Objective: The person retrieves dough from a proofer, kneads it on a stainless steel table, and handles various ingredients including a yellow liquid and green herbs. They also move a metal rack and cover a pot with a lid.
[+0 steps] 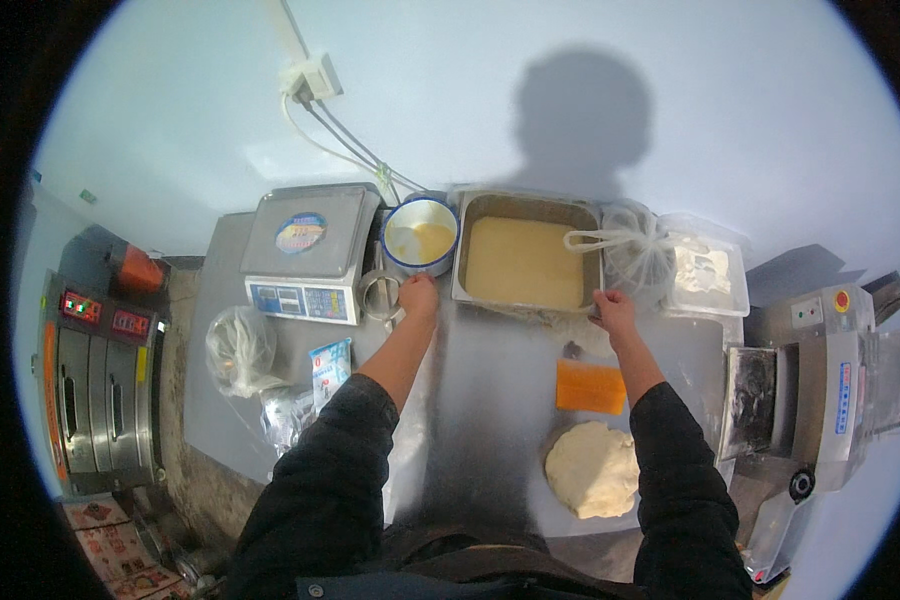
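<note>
At the back of the table stands a white enamel mug (406, 222) with a blue rim and some yellowish liquid in it. My left hand (417, 294) is closed at its near side, where the handle would be; the fingers cover the grip. To its right sits a deep metal pan (457, 262) filled with pale yellow liquid. My right hand (614, 310) is closed at the pan's near right corner, and a small dark bit shows under the fingers. Below that hand lie an orange dough scraper (590, 386) and a lump of pale dough (592, 470).
A weighing scale (305, 240) stands at the back left, with a metal strainer (378, 296) beside it. Plastic bags (240, 350) and a packet (330, 372) lie nearer. Right of the pan are a knotted bag (635, 258) and a white tub (705, 275). Machines flank the table.
</note>
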{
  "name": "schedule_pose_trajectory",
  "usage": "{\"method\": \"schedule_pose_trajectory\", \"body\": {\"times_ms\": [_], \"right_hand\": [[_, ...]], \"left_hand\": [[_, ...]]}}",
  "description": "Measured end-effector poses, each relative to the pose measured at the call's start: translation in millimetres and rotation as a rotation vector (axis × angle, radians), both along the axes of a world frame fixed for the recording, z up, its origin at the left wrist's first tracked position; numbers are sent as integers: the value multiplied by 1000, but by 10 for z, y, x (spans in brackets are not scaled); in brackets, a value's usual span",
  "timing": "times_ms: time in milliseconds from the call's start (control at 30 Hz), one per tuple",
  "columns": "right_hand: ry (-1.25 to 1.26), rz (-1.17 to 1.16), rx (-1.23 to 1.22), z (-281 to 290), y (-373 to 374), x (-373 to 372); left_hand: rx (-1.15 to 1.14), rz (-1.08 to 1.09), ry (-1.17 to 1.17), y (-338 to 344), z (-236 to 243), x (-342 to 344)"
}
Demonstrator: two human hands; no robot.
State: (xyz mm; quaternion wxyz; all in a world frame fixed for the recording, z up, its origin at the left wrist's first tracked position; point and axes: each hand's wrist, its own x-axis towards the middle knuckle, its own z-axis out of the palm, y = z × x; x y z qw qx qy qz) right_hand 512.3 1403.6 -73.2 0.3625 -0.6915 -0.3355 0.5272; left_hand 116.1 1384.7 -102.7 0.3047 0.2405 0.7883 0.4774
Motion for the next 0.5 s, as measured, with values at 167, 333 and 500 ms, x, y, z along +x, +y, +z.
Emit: {"method": "schedule_pose_trajectory", "body": {"times_ms": [167, 333, 500], "right_hand": [[51, 1, 20, 93, 32, -142], [41, -70, 22, 88, -56, -12], [-69, -101, 194, -28, -428, 37]], "left_hand": [[-67, -87, 396, -88, -631, -442], [-127, -15, 170, -102, -538, -260], [-45, -60, 38, -469, -155, -195]]}}
